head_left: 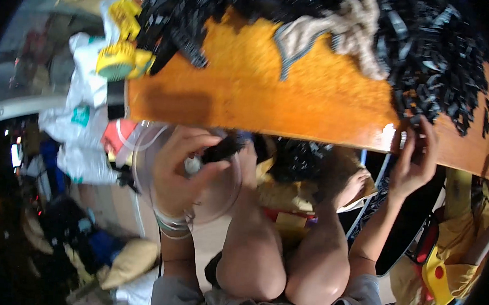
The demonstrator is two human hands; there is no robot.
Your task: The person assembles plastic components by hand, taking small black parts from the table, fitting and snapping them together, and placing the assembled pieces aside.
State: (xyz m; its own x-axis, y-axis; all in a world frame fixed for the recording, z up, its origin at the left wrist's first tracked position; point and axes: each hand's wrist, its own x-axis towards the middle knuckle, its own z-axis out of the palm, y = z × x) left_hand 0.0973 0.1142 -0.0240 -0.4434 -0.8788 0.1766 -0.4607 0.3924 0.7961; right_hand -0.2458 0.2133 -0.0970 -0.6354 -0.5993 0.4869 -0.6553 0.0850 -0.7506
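Observation:
My left hand (182, 162) is below the near edge of the orange wooden table (242, 104), thumb and fingers closed on a black plastic piece (223, 149). Beneath that hand is a round clear plastic tub (234, 192). At the table's right front edge my right hand (417, 159) has its fingertips pinched on a small black piece (414, 120), partly hidden by the fingers. Just beyond it lies a large heap of shiny black strip-like pieces (432, 69). What exactly the pieces are is too blurred to tell.
More black pieces (180, 12) cover the table's far left. A crumpled beige cloth (360, 33) with grey edging lies at the back. Yellow tape rolls (116, 61) and white plastic bags (85, 121) are at the left. A black bag (303, 159) sits under the table.

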